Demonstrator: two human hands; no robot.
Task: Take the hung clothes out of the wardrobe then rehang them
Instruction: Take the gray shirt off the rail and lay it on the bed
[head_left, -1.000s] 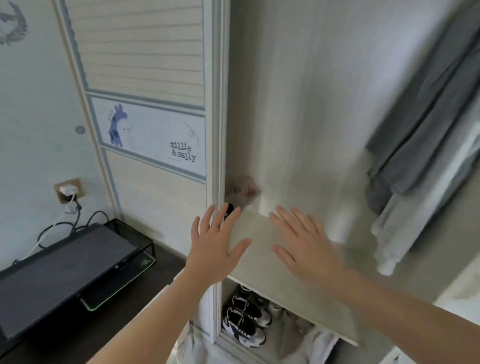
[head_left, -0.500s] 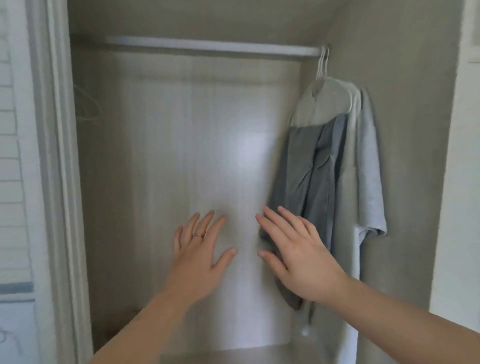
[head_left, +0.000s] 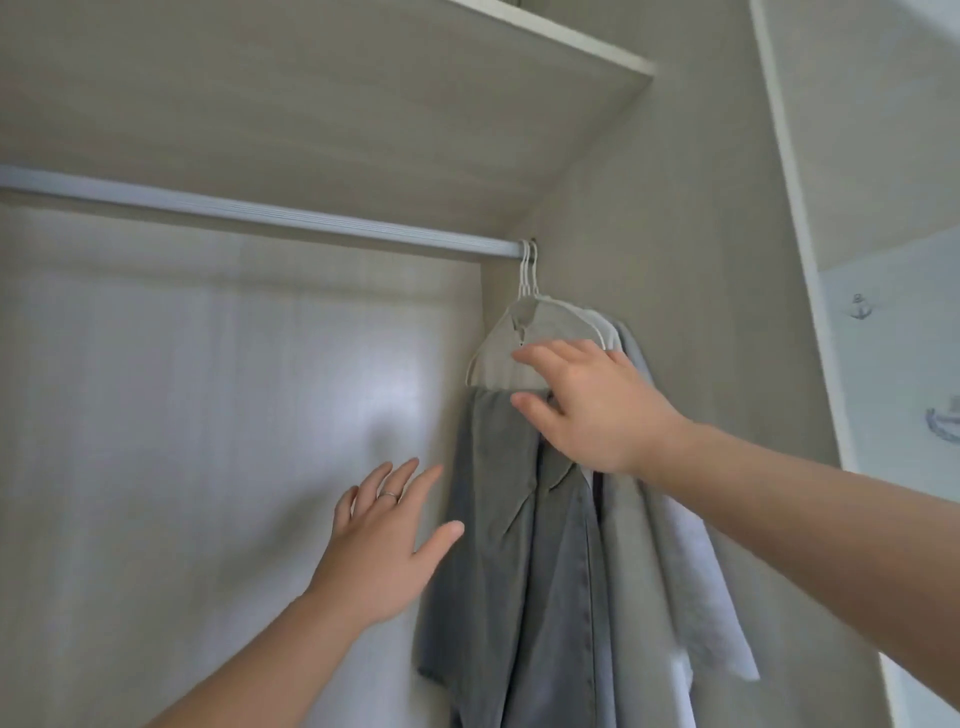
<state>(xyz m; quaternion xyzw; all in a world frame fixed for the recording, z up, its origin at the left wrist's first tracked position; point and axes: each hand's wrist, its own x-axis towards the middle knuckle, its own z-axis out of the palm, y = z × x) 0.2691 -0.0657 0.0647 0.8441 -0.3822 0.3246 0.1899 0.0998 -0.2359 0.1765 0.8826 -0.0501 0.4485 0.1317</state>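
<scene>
Wardrobe (head_left: 649, 182): grey clothes (head_left: 498, 519) on white hangers (head_left: 527, 275), rail (head_left: 260, 218) end | right hand (head_left: 592, 405) fingers spread at clothes | left hand (head_left: 379, 551) fingers spread

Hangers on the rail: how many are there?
2 hangers for certain, both hooked at the right end of the rail beside the side wall, carrying grey clothes; the bunched hooks may hide a third.

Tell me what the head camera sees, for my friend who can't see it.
A person's right hand reaches up to grey clothes hanging on white hangers at the right end of a wardrobe rail. The left hand is spread open just beside them.
</scene>
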